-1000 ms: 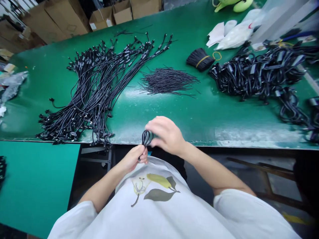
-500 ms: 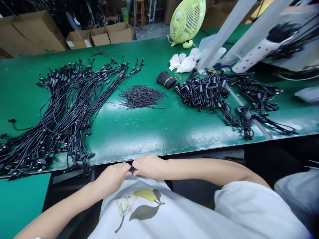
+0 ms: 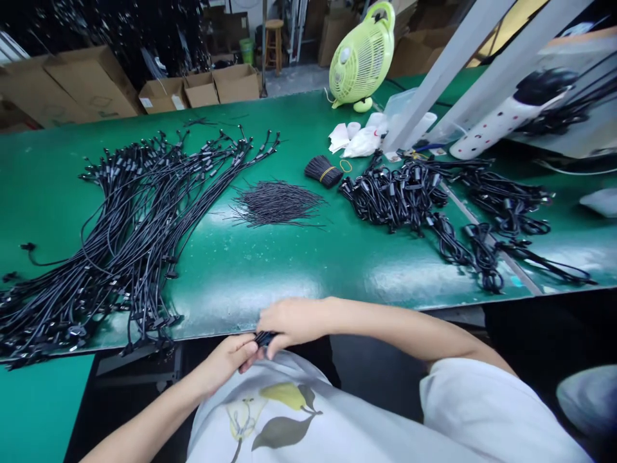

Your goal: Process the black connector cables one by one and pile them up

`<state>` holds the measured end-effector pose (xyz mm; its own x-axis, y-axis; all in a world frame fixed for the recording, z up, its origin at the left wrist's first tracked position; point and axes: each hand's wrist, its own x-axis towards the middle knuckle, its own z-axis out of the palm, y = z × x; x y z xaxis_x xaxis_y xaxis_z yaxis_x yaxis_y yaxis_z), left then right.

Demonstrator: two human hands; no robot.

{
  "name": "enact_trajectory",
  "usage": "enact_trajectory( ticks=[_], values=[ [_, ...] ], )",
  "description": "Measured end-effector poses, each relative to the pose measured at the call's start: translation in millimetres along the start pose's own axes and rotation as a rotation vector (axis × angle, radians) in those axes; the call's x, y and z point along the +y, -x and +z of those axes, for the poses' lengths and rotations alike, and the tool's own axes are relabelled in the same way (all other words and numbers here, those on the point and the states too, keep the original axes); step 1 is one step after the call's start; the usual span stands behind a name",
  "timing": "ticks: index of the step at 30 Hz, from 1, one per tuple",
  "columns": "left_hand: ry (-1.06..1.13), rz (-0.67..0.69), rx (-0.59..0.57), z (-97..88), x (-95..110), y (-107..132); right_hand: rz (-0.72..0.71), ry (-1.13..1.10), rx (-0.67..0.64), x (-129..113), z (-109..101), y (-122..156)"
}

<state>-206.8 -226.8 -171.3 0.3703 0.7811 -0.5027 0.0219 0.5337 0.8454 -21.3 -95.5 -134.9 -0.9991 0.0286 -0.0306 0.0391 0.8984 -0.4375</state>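
Both hands meet at the near edge of the green table (image 3: 289, 270), just above my lap. My left hand (image 3: 230, 361) and my right hand (image 3: 288, 321) are closed on a small coiled black cable (image 3: 265, 337), which shows only as a dark bit between the fingers. A large spread of straight black cables (image 3: 139, 206) lies on the table to the left. A loose heap of thin black ties (image 3: 277, 202) sits in the middle. A pile of coiled, bundled cables (image 3: 409, 193) lies to the right.
A banded bundle of black ties (image 3: 324, 170) lies beside the coiled pile. A green fan (image 3: 361, 58), white wrappings (image 3: 357, 136), slanted grey bars (image 3: 448, 64) and a white power strip (image 3: 501, 119) stand at the far right. Cardboard boxes (image 3: 164, 93) line the far edge.
The view tilted up, showing more of the far side. My hands dropped from the table's edge towards my lap; the cable's open loop is now squeezed into a small coil between the fingers.
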Motion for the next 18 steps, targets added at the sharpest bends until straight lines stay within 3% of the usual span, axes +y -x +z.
enact_trajectory(
  ticks=[2,6,7,9,12,15,18],
  values=[
    [0.085,-0.006,0.124,-0.1,-4.2,1.5,0.092,-0.02,0.16,36.9,-23.5,-2.6],
    [0.452,-0.005,0.212,0.2,-0.7,4.8,0.535,0.177,0.427,136.8,-70.4,-13.3],
    [0.525,0.011,0.215,0.7,1.5,5.7,0.7,0.289,0.451,158.8,-77.1,-16.3],
    [0.611,0.064,0.244,1.6,5.5,7.3,0.849,0.398,0.457,190.3,-82.8,-21.1],
    [0.666,0.143,0.331,0.9,9.3,7.4,0.863,0.463,0.443,204.1,-77.4,-21.6],
    [0.678,0.192,0.399,-0.9,13.0,2.6,0.878,0.51,0.466,194.8,-67.7,-11.8],
    [0.654,0.222,0.395,-1.2,18.7,-3.9,0.896,0.525,0.475,181.2,-60.7,3.4]
  ],
)
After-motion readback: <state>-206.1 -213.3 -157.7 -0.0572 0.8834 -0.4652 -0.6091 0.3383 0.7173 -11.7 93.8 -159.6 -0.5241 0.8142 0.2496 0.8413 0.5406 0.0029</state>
